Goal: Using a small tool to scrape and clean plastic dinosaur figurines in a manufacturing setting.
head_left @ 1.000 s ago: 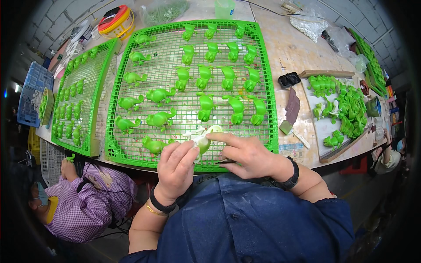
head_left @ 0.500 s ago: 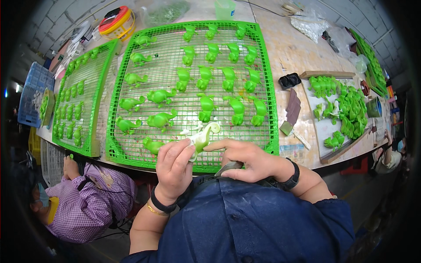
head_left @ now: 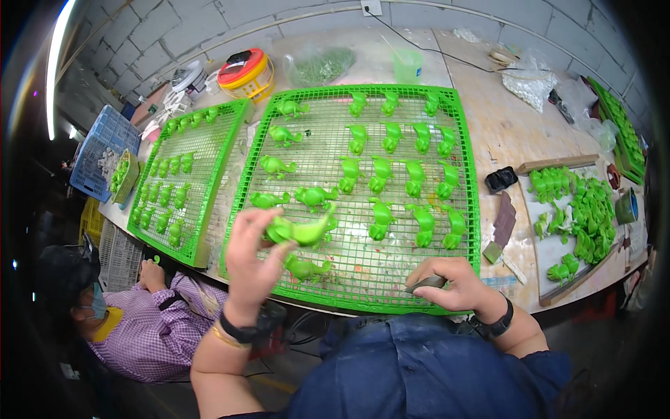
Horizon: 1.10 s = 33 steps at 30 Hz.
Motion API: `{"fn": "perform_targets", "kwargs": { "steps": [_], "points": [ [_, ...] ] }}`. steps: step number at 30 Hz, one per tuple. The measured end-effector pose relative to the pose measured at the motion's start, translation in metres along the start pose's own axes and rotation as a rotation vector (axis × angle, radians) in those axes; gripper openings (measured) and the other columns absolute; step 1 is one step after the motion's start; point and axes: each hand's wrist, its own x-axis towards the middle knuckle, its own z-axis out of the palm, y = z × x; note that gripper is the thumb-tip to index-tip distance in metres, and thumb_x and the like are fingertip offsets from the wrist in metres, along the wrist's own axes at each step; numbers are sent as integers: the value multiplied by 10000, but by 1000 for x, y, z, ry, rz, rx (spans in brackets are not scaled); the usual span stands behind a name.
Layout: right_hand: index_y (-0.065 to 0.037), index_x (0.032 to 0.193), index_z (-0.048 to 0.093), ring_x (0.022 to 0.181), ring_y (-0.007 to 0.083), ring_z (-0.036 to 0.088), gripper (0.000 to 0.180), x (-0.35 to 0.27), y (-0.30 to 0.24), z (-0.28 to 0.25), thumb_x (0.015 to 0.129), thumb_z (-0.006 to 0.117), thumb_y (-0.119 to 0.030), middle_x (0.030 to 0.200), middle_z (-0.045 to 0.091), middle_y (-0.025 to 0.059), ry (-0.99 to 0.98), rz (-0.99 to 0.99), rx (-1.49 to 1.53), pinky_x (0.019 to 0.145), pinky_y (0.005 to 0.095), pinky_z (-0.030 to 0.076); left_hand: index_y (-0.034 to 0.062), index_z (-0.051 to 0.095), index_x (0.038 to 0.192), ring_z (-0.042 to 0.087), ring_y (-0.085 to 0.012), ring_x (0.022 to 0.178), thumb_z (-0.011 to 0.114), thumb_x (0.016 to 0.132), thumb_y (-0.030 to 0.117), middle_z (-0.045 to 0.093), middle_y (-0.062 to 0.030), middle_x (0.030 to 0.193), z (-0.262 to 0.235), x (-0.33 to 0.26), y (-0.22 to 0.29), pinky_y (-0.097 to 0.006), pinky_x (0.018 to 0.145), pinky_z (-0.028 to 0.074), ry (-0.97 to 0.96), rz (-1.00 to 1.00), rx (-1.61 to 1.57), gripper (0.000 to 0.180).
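Note:
My left hand (head_left: 252, 255) pinches a curled green plastic animal figure (head_left: 307, 230) between thumb and fingers, above the left part of a green mesh rack (head_left: 349, 297). The held figure's upward side looks pale green. To the right, my right hand (head_left: 453, 283) is closed on a small flat grey piece (head_left: 427, 283) with a pointed end, over the rack's near right edge; its exact kind I cannot tell. Rows of similar green figures (head_left: 381, 218) lie on the mesh, and one figure (head_left: 306, 267) sits just below the held one.
On the left stands a second rack (head_left: 202, 241) of green parts; a co-worker in a checked shirt (head_left: 150, 335) sits beside it. At right, a board (head_left: 551, 265) carries piled green parts, near a black block (head_left: 500, 179) and a brown strip (head_left: 504, 220). A red-lidded bucket (head_left: 248, 80) stands behind.
My left hand has moved left with the figure, which is now turned over. My right hand has drawn away from it to the right, keeping the grey piece. The view has shifted.

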Motion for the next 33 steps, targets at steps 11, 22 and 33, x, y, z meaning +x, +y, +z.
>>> {"fn": "perform_targets", "kwargs": {
  "steps": [11, 22, 33],
  "points": [
    [-41, 857, 661, 648, 136, 618, 114, -2, 9, -5, 778, 685, -120, 760, 661, 72, 81, 170, 47, 578, 254, 462, 60, 639, 1081, 566, -127, 704, 686, 757, 98, 621, -64, 822, 31, 138, -145, -274, 624, 479, -198, -240, -13, 330],
    [-41, 825, 653, 617, 151, 607, 115, -9, 22, -9, 766, 698, -129, 736, 655, 74, 183, 300, 23, 561, 259, 452, 45, 585, 1169, 595, -160, 836, 596, 835, 58, 619, -88, 1006, 106, 161, -225, -272, 612, 519, -389, -474, 13, 335],
    [-38, 835, 648, 611, 115, 573, 145, -10, 27, -4, 765, 710, -149, 707, 632, 53, 257, 369, 84, 553, 252, 437, 38, 623, 950, 622, -321, 793, 635, 796, 193, 643, -176, 892, 108, 135, -139, -399, 673, 501, -224, -55, 359, 219]
  ]
}}
